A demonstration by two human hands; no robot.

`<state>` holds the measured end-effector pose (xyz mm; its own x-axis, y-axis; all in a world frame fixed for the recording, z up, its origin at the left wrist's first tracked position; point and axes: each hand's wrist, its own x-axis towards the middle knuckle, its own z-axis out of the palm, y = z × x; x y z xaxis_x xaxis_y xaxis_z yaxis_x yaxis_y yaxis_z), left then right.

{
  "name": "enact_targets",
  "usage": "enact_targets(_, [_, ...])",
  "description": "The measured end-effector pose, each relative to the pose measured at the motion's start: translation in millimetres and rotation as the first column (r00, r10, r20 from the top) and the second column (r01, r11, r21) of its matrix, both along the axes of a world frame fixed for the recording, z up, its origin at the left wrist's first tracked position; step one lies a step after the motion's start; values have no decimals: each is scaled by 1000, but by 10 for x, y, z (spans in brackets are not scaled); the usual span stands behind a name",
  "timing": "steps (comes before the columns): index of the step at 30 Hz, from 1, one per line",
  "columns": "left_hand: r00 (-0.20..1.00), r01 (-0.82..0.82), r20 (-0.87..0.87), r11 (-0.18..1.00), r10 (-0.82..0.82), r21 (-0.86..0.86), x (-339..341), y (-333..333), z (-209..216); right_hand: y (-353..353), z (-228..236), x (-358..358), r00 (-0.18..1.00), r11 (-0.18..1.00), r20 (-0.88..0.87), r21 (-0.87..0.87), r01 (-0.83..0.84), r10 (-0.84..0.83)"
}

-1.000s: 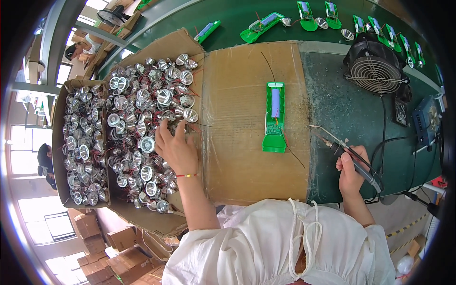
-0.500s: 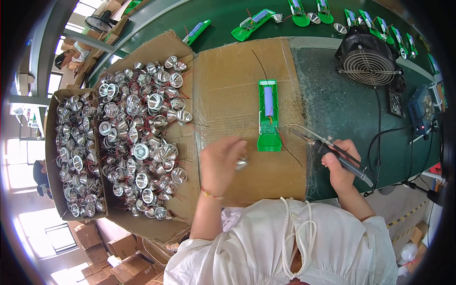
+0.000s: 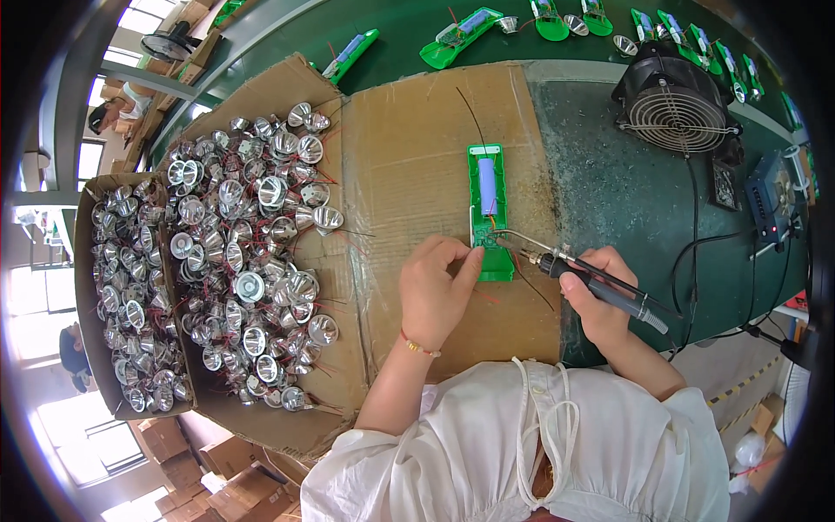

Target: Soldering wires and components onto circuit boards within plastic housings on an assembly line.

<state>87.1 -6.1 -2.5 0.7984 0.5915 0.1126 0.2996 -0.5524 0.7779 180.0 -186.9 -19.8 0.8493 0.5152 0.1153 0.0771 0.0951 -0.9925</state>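
Observation:
A green plastic housing (image 3: 496, 264) lies on the cardboard sheet, with a purple cylindrical battery (image 3: 486, 186) and a small circuit board (image 3: 484, 235) inside. My left hand (image 3: 437, 283) is closed in a pinch, its fingertips at the housing's left edge beside the board. The small reflector seen under this hand earlier is now hidden behind it; a thin red wire (image 3: 487, 297) shows beside the hand. My right hand (image 3: 600, 294) grips a soldering iron (image 3: 600, 291). The iron's bent tip reaches over the board and appears to touch it. Thin dark wires stick out from both ends of the housing.
At the left, a cardboard box (image 3: 348, 383) holds many silver reflectors (image 3: 250, 286) with red wires. A black fan (image 3: 674, 117) and a blue soldering station (image 3: 771, 198) stand at the right. Several green housings (image 3: 461, 36) line the far bench. Black cables (image 3: 693, 252) hang at the right.
My left hand has moved right and slightly up to the housing's edge, and the reflector under it went out of sight. My right hand has brought the soldering iron's tip left over the circuit board.

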Motion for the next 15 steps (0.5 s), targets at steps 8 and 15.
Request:
enact_targets(8, [1000, 0, -6, 1000, 0, 12, 39, -1, -6, 31, 8, 13, 1000, 997, 5, -82, -14, 14])
enact_targets(15, [1000, 8, -5, 1000, -8, 22, 55, 2, 5, -43, 54, 12, 978, 996, -196, 35, 77, -69])
